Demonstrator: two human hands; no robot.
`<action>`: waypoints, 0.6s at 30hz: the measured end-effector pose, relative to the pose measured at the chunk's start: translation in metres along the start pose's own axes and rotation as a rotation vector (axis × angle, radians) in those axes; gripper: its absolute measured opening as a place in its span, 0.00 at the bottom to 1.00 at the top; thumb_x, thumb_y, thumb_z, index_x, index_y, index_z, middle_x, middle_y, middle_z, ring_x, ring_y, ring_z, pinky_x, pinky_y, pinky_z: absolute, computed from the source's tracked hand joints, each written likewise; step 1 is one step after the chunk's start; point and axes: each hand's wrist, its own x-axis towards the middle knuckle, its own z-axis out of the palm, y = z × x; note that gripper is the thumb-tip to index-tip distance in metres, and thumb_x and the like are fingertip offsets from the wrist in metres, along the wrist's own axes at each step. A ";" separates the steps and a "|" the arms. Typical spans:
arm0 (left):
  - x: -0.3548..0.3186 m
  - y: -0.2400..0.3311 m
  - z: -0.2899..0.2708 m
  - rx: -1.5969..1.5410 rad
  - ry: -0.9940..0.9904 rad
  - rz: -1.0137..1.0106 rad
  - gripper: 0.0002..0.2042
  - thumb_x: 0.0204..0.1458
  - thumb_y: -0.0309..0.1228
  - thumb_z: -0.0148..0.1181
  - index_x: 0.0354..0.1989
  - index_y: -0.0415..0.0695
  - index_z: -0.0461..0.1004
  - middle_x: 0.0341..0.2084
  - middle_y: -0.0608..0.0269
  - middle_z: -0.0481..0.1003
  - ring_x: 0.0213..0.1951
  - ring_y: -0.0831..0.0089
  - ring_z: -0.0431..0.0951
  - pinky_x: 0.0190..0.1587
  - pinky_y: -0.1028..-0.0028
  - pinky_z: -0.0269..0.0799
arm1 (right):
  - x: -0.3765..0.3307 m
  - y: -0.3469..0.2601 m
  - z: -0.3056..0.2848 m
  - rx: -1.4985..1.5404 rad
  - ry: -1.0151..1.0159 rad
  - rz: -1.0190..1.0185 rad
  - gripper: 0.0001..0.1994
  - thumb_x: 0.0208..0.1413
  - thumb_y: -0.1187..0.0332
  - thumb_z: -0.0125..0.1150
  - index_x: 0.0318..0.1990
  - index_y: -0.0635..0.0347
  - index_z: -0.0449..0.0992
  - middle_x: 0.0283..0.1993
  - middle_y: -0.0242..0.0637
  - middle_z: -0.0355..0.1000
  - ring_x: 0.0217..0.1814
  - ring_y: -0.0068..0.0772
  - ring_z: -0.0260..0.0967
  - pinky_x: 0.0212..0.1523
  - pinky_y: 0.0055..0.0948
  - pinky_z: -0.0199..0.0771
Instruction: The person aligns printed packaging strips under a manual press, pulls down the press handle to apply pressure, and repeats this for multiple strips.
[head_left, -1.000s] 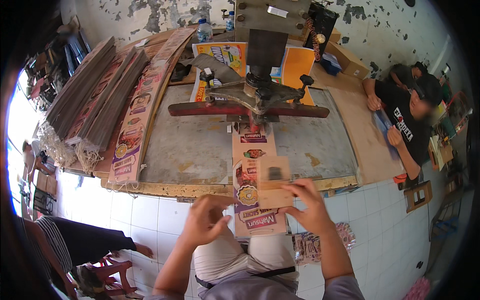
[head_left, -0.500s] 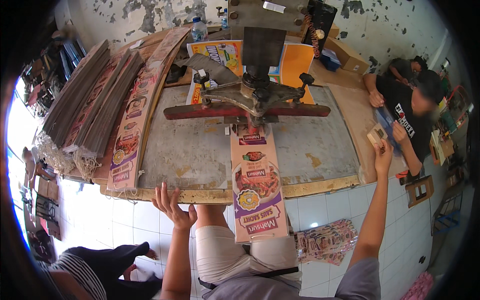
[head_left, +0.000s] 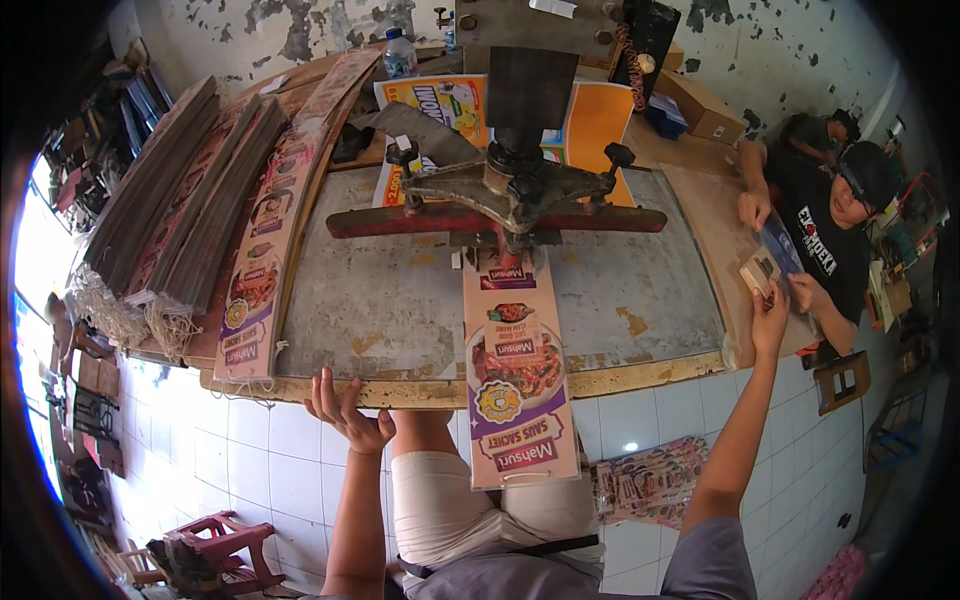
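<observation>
My left hand (head_left: 347, 410) rests on the worn front edge of the work table (head_left: 640, 366), its fingers spread and holding nothing. At the right side, my right hand (head_left: 768, 308) grips a small light wooden block (head_left: 758, 274) with a dark inset, over the brown table cover. Between my arms lies a long printed cardboard strip (head_left: 515, 400), pink and purple with food pictures. Its near end juts past the table edge toward my lap, and its far end runs beneath the metal press head (head_left: 510, 195) with its long red-edged bar (head_left: 400, 221).
Bundled printed strips (head_left: 165, 190) with strings are stacked at the left, beside a single long strip (head_left: 250, 290). A co-worker (head_left: 825, 230) handles a blue sheet (head_left: 778, 245) close to my right hand. Printed strips (head_left: 650, 480) lie on the tiled floor; a red stool (head_left: 225, 545) stands lower left.
The person at the lower left has gone out of view, and a red stool shows there. My right hand and the block shift slightly. The co-worker's head has lifted.
</observation>
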 end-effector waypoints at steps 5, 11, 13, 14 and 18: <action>0.000 -0.001 -0.002 0.000 -0.011 -0.005 0.29 0.71 0.58 0.42 0.69 0.50 0.68 0.76 0.39 0.62 0.79 0.39 0.57 0.80 0.36 0.37 | 0.001 0.002 0.001 -0.032 -0.014 -0.011 0.26 0.73 0.57 0.67 0.72 0.61 0.74 0.69 0.50 0.71 0.65 0.46 0.76 0.62 0.38 0.79; 0.000 0.003 0.000 -0.003 -0.024 -0.017 0.29 0.71 0.58 0.42 0.69 0.50 0.68 0.76 0.39 0.63 0.79 0.39 0.57 0.80 0.37 0.37 | 0.002 0.013 0.001 -0.055 0.054 -0.094 0.27 0.73 0.57 0.68 0.72 0.62 0.74 0.70 0.51 0.70 0.66 0.48 0.74 0.63 0.38 0.77; 0.000 0.002 -0.002 -0.001 -0.029 -0.019 0.29 0.71 0.58 0.42 0.69 0.50 0.68 0.76 0.40 0.63 0.79 0.40 0.57 0.80 0.37 0.37 | 0.001 0.004 0.001 -0.012 0.014 -0.038 0.26 0.73 0.58 0.67 0.72 0.62 0.74 0.71 0.51 0.70 0.69 0.50 0.73 0.65 0.39 0.77; 0.000 0.002 -0.003 0.005 -0.027 -0.018 0.29 0.71 0.58 0.42 0.69 0.50 0.68 0.76 0.40 0.63 0.79 0.40 0.57 0.80 0.37 0.37 | 0.000 -0.001 0.001 0.010 -0.005 -0.010 0.26 0.73 0.58 0.67 0.72 0.62 0.74 0.71 0.52 0.70 0.70 0.51 0.72 0.66 0.40 0.77; 0.000 0.002 -0.003 0.010 -0.015 -0.015 0.29 0.71 0.58 0.42 0.69 0.50 0.68 0.76 0.40 0.63 0.78 0.40 0.58 0.80 0.37 0.38 | -0.001 -0.012 -0.003 -0.027 -0.024 0.021 0.26 0.73 0.58 0.67 0.71 0.62 0.75 0.73 0.52 0.68 0.73 0.52 0.70 0.68 0.43 0.76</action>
